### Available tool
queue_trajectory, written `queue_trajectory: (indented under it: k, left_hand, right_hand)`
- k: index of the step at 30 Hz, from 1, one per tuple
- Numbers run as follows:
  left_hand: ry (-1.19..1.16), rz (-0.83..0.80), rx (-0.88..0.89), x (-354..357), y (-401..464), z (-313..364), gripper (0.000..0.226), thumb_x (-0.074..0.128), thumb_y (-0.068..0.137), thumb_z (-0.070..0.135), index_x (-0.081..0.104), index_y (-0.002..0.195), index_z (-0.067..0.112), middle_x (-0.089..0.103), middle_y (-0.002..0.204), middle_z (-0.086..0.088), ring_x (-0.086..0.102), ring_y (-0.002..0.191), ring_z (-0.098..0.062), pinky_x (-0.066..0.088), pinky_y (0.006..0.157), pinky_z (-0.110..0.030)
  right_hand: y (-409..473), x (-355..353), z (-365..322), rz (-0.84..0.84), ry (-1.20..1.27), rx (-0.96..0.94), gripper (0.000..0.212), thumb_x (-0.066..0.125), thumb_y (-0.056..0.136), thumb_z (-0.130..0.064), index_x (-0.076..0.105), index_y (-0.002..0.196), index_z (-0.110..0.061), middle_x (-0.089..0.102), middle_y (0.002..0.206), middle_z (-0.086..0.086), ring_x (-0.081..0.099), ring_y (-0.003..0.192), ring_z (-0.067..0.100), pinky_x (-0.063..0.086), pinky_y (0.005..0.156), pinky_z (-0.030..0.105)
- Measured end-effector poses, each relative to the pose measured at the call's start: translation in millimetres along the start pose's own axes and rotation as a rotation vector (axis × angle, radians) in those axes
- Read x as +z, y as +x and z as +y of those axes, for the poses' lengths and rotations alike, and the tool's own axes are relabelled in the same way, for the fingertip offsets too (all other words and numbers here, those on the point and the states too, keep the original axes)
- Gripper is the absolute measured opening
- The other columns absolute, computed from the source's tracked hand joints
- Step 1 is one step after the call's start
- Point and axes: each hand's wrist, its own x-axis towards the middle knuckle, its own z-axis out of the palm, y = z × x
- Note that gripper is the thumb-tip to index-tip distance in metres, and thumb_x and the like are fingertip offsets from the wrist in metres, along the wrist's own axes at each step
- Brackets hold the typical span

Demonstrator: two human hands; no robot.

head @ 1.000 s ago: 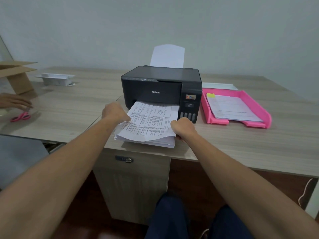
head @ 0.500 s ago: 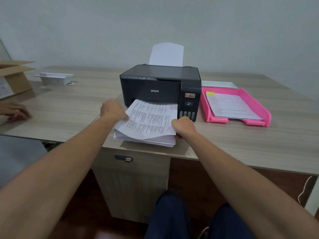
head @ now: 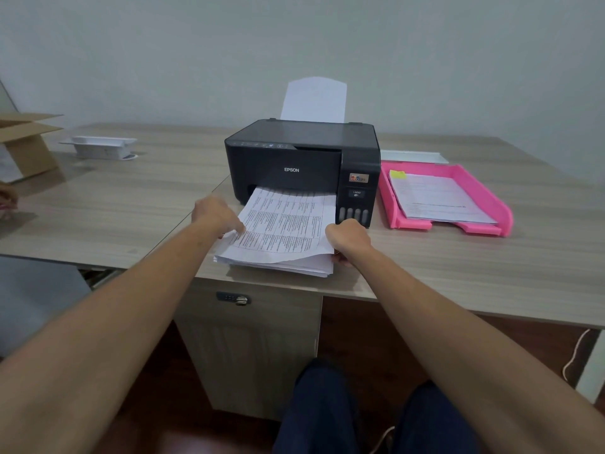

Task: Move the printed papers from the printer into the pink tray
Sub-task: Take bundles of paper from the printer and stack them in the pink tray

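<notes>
A stack of printed papers point(head: 284, 231) lies in the output slot of a black Epson printer point(head: 294, 152) at the desk's middle. My left hand point(head: 216, 214) grips the stack's left edge, thumb on top. My right hand point(head: 347, 239) grips the stack's right front corner, fingers under it. The top sheets bow upward between my hands. The pink tray point(head: 491, 204) sits on the desk just right of the printer and holds several sheets with a yellow sticky note.
Blank paper point(head: 314, 99) stands in the printer's rear feed. A white device point(head: 101, 147) and an open cardboard box point(head: 23, 142) sit at the back left. Another person's hand point(head: 6, 198) shows at the left edge. A locked drawer unit point(head: 242, 339) stands under the desk.
Both hands keep their hold on the stack; the sheets have lifted and bowed slightly. The other person's hand at the left has pulled back toward the edge, and the pink scissors are out of view.
</notes>
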Motion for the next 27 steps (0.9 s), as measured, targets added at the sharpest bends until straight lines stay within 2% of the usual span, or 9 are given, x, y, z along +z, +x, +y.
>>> queue_trajectory:
  k: [4,8,11,14,16,19,22,24,27]
  left_hand:
    - [0.009,0.051,0.032,0.9,0.7,2.8,0.037,0.088,0.067,0.032,0.058,0.067,0.011,0.063,0.069,-0.004,0.059,0.053,-0.015,0.032,0.042,-0.023]
    - [0.025,0.091,0.065,1.5,-0.5,2.7,0.036,0.088,0.068,0.031,0.07,0.087,0.007,0.071,0.094,-0.007,0.064,0.068,-0.02,0.034,0.046,-0.023]
    - [0.008,0.066,0.049,1.4,-1.6,3.4,0.04,0.089,0.067,0.032,0.071,0.092,0.007,0.072,0.095,-0.008,0.066,0.072,-0.022,0.037,0.047,-0.023]
    - [-0.043,-0.022,-0.031,0.4,0.4,4.0,0.044,0.09,0.065,0.031,0.064,0.088,0.004,0.068,0.095,-0.008,0.061,0.079,-0.023,0.039,0.05,-0.026]
    - [-0.204,-0.12,-0.091,-0.2,1.7,6.0,0.045,0.091,0.065,0.021,0.059,0.091,0.003,0.063,0.092,-0.009,0.06,0.087,-0.027,0.045,0.056,-0.03]
    - [-0.449,-0.333,-0.159,-2.7,-3.8,10.9,0.024,0.085,0.072,0.007,0.064,0.08,0.002,0.067,0.077,-0.006,0.068,0.074,-0.023,0.053,0.049,-0.03]
    - [-0.65,-0.483,-0.2,-5.8,-7.8,9.6,0.009,0.073,0.081,-0.005,0.066,0.082,0.0,0.071,0.083,-0.012,0.07,0.074,-0.022,0.057,0.05,-0.031]
    - [-0.738,-0.549,-0.203,-8.6,-11.5,7.1,0.006,0.067,0.085,-0.008,0.066,0.085,-0.002,0.073,0.084,-0.014,0.071,0.073,-0.022,0.058,0.049,-0.03]
    - [-0.853,-0.577,-0.214,-12.3,-15.7,1.9,0.009,0.064,0.086,-0.012,0.064,0.089,-0.005,0.076,0.069,-0.015,0.074,0.058,-0.022,0.056,0.042,-0.026]
  right_hand:
    - [0.7,-2.6,2.3,0.021,-0.002,-0.006,0.025,0.045,0.083,-0.018,0.053,0.061,-0.01,0.054,0.035,0.001,0.052,0.031,0.016,0.038,0.036,0.017]
    - [0.2,-3.9,2.3,0.017,0.021,0.016,0.025,0.047,0.084,-0.015,0.051,0.06,-0.009,0.055,0.048,0.005,0.053,0.036,0.018,0.036,0.03,0.013]
    - [0.9,-4.8,3.5,0.009,0.05,0.037,0.026,0.049,0.085,-0.015,0.051,0.06,-0.008,0.057,0.052,0.007,0.056,0.042,0.02,0.041,0.03,0.017]
    - [2.8,-5.2,5.1,-0.014,0.105,0.057,0.026,0.052,0.086,-0.016,0.053,0.062,-0.007,0.06,0.058,0.008,0.059,0.049,0.022,0.05,0.039,0.025]
    - [4.6,-6.0,5.9,-0.028,0.128,0.064,0.025,0.054,0.087,-0.017,0.054,0.065,-0.007,0.06,0.062,0.007,0.06,0.054,0.022,0.051,0.044,0.027]
    - [6.4,-9.0,6.9,-0.067,0.167,0.089,0.017,0.056,0.087,-0.017,0.057,0.073,-0.006,0.06,0.067,0.006,0.061,0.059,0.022,0.054,0.049,0.029]
    - [7.6,-14.5,8.2,-0.101,0.177,0.117,0.016,0.057,0.087,-0.019,0.058,0.076,-0.007,0.06,0.066,0.004,0.059,0.056,0.019,0.047,0.038,0.021]
    - [8.3,-18.9,9.2,-0.128,0.188,0.148,0.016,0.057,0.085,-0.021,0.056,0.076,-0.008,0.054,0.06,0.004,0.048,0.046,0.017,0.038,0.035,0.015]
    - [9.2,-23.8,8.9,-0.165,0.237,0.203,0.015,0.059,0.086,-0.023,0.058,0.079,-0.009,0.052,0.058,0.003,0.041,0.047,0.015,0.036,0.039,0.016]
